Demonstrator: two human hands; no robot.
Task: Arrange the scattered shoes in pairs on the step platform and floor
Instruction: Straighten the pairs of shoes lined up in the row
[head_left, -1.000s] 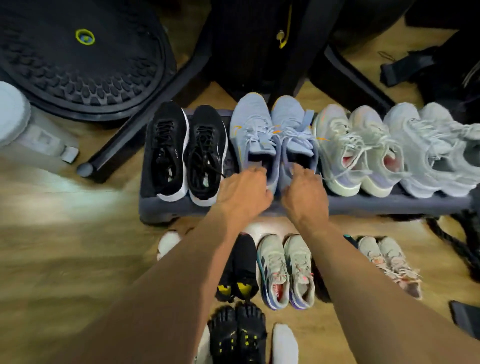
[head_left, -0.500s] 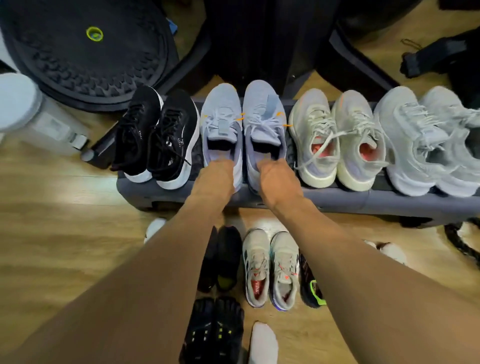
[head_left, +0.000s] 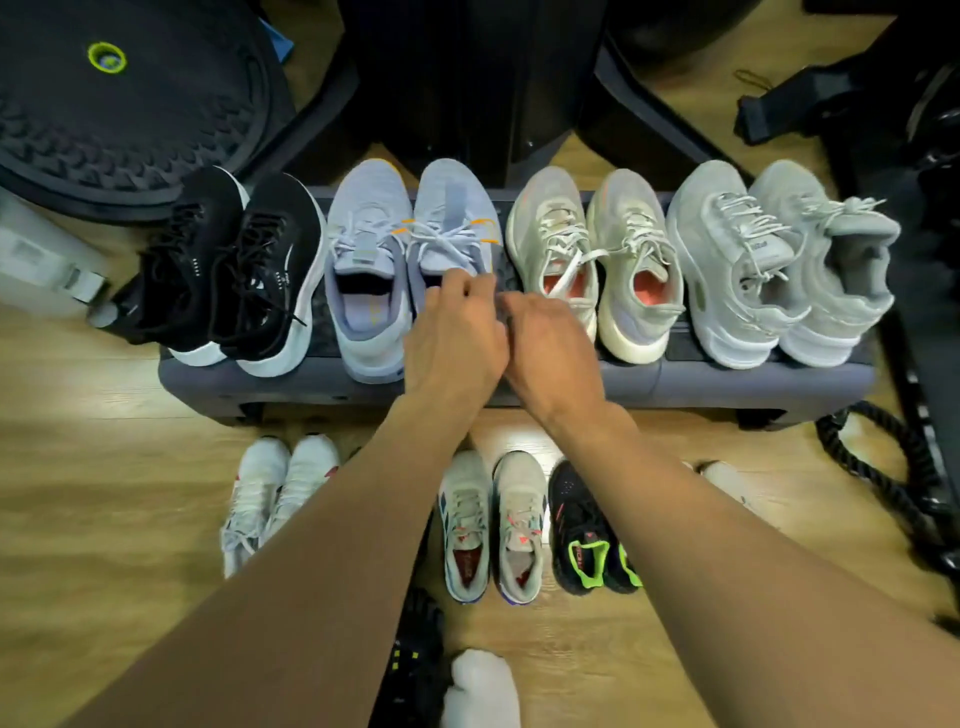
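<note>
Head view — clamped left hand (head_left: 454, 338) and right hand (head_left: 551, 353) on lavender shoe (head_left: 451, 208); four pairs beyond on step platform (head_left: 727, 387), others nearer on floor (head_left: 104, 493) — judged nearly done.

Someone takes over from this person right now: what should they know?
Left hand and right hand: both grip the collar of one light-blue shoe on the step platform, beside its mate.
Done: black pair, beige pair, grey pair sit there. On the floor: white pair, striped pair, black-green pair.
To do: probably square up this shoe; toe shoes near the bottom edge are partly hidden.
</note>
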